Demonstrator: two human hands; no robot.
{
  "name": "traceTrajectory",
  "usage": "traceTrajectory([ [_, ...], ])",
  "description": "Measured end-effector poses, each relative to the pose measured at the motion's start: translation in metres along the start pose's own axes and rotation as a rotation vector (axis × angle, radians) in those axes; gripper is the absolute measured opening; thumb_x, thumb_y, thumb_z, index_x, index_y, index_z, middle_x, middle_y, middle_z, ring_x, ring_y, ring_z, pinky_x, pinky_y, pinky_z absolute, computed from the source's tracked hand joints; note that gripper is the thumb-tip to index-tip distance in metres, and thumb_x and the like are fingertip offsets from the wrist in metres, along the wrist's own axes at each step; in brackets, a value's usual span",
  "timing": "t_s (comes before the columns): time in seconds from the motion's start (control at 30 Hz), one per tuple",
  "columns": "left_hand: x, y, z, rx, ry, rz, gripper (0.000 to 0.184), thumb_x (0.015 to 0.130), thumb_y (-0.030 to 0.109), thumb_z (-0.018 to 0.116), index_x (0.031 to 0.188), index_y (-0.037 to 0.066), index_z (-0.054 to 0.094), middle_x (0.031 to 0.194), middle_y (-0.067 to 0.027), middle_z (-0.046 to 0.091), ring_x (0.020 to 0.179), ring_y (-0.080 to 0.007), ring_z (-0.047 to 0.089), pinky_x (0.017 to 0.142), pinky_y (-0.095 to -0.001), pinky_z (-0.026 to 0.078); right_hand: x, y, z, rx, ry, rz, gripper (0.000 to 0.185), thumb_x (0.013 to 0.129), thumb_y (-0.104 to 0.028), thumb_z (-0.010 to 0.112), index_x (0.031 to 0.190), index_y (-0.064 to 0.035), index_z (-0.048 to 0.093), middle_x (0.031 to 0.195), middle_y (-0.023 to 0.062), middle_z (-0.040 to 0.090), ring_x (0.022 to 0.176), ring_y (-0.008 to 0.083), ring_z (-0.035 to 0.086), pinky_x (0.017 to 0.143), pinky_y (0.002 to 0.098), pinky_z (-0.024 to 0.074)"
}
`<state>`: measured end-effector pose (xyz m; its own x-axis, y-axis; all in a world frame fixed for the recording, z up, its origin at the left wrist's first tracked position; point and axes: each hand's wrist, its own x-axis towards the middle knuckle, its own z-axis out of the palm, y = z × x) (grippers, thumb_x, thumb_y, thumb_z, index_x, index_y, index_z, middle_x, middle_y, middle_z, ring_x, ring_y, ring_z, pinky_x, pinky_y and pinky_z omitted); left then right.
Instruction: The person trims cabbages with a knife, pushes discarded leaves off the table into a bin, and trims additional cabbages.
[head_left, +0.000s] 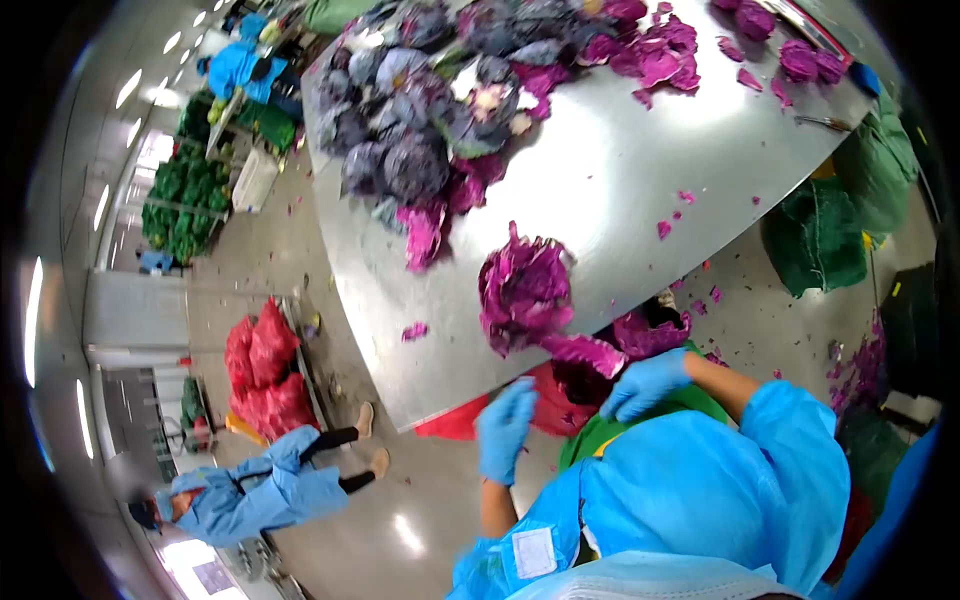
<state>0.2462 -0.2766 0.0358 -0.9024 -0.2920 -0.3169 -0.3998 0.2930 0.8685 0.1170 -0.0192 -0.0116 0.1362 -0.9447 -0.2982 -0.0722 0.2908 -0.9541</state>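
My left hand (507, 430), in a blue glove, is raised beside the table's near edge, its slightly bent fingers pointing up with nothing seen in them. Blue-gloved too, my right hand (645, 387) is low against my body with curled fingers; whatever they hold is hidden. Purple cabbage leaves (650, 335) lie just beyond it, over a red bag (460, 418) at the edge. A loose purple leaf (587, 352) hangs at the rim. On the metal table (400, 335) in front of me sits a purple cabbage (524, 290) with ragged outer leaves.
Untrimmed purple cabbages (415, 160) are heaped at the far left of the table. Peeled cabbages (800, 62) and a knife (823, 123) are at the right. Green sacks (815, 240) stand beyond. A person in a blue gown (275, 490) is at left, near red sacks (265, 350).
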Motion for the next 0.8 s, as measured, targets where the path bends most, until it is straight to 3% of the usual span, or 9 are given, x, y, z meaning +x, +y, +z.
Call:
traceTrajectory([
  [0.07,0.037,-0.022,-0.037,0.164,0.333,0.424,0.041,0.089,0.014,0.07,0.127,-0.001,0.061,0.129,-0.0143,0.062,0.114,-0.0255,0.061,0.099,-0.0363,0.047,-0.059,-0.036,-0.027,0.357,0.163,-0.195,0.04,0.095,-0.022,0.064,0.129,-0.0022,0.061,0.125,0.0102,0.066,0.113,0.0209,0.062,0.101,0.0322,0.045],
  [0.2,0.137,0.015,-0.066,0.275,0.513,0.402,0.087,0.087,0.026,0.07,0.155,0.007,0.021,0.161,-0.0151,0.019,0.15,-0.0288,0.01,0.12,-0.043,0.012,-0.129,-0.018,-0.073,0.388,1.554,-0.347,0.036,0.094,-0.022,0.059,0.112,0.0067,0.068,0.112,0.0124,0.07,0.105,0.0229,0.065,0.099,0.0371,0.0473],
  [0.3,0.208,0.015,-0.059,0.33,0.448,0.357,0.092,0.084,0.032,0.074,0.156,0.011,0.02,0.162,-0.0158,0.016,0.151,-0.029,0.004,0.12,-0.0442,0.01,-0.183,0.055,-0.146,0.329,2.083,-0.351,0.039,0.097,-0.018,0.058,0.13,0.0027,0.058,0.127,0.0114,0.063,0.118,0.0203,0.059,0.104,0.0325,0.0433],
  [0.4,0.267,0.004,-0.036,0.181,0.367,0.273,0.093,0.086,0.042,0.072,0.156,0.009,0.019,0.162,-0.0189,0.012,0.15,-0.0342,0.009,0.12,-0.0456,0.01,-0.233,0.089,-0.225,0.013,2.177,-0.06,0.056,0.095,-0.027,0.062,0.142,-0.0011,0.046,0.143,0.0147,0.05,0.131,0.0223,0.048,0.11,0.0345,0.0375],
  [0.47,0.284,0.006,-0.013,0.629,0.363,0.329,0.105,0.078,0.053,0.075,0.155,0.009,0.02,0.159,-0.029,0.005,0.148,-0.0418,0.01,0.118,-0.0488,0.016,-0.254,0.094,-0.28,-0.063,2.149,0.063,0.069,0.092,-0.04,0.064,0.147,-0.0045,0.04,0.147,0.0175,0.044,0.136,0.0255,0.043,0.112,0.0365,0.034],
  [0.53,0.282,0.036,0.006,0.656,0.259,0.327,0.103,0.077,0.05,0.078,0.155,0.012,0.021,0.159,-0.0289,0.005,0.148,-0.0413,0.012,0.117,-0.0491,0.018,-0.268,0.102,-0.336,-0.209,2.11,0.221,0.076,0.09,-0.048,0.064,0.148,-0.0055,0.038,0.148,0.0179,0.043,0.137,0.0275,0.041,0.113,0.0369,0.0321],
  [0.63,0.306,0.05,-0.018,0.547,0.136,0.389,0.083,0.077,0.033,0.081,0.145,0.005,0.043,0.149,-0.0257,0.037,0.139,-0.0401,0.035,0.113,-0.0467,0.029,-0.286,0.112,-0.421,-0.394,2.048,0.373,0.076,0.091,-0.05,0.062,0.148,-0.0055,0.038,0.147,0.016,0.044,0.137,0.0283,0.042,0.113,0.0382,0.0307],
  [0.73,0.329,0.163,0.026,0.687,0.162,0.81,0.084,0.079,0.032,0.079,0.145,-0.002,0.04,0.145,-0.025,0.043,0.133,-0.0393,0.042,0.111,-0.0459,0.032,-0.269,0.141,-0.476,-0.512,1.778,0.66,0.082,0.086,-0.066,0.055,0.148,-0.015,0.04,0.145,0.0191,0.046,0.134,0.0335,0.043,0.112,0.0517,0.0272],
  [0.8,0.38,0.194,0.051,0.794,0.183,0.787,0.08,0.085,0.029,0.074,0.149,0.002,0.034,0.151,-0.0185,0.038,0.138,-0.0331,0.038,0.112,-0.0417,0.031,-0.23,0.111,-0.461,-0.595,1.775,0.604,0.083,0.082,-0.07,0.056,0.146,-0.0197,0.044,0.142,0.0198,0.049,0.129,0.0366,0.047,0.11,0.0583,0.025],
])
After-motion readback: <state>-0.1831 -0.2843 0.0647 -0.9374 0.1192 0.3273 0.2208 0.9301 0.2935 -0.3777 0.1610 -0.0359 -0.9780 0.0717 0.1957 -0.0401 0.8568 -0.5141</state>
